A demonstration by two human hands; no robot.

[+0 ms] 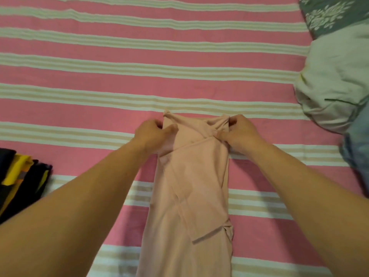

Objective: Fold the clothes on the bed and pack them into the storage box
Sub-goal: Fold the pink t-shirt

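- A pink garment (191, 186), folded narrow, lies at the lower centre on the striped bedsheet (139, 62).
- The left hand (153, 134) and right hand (241, 132) pinch its far corners with curled fingers.
- Dark and yellow clothes (18, 178) sit lower left; a pale pillow (331, 80) lies at the right edge.

A bedsheet (139, 58) in pink with bands of white and beige stripes fills most of the frame, its stripes running left to right. At the upper right corner lies a grey pillow (337, 15) with a white floral print. Just below it, along the right edge, sits a bunched pale green quilt (331, 80) with a thin dark green line across its lower part, its lower end touching blue fabric at the right edge.
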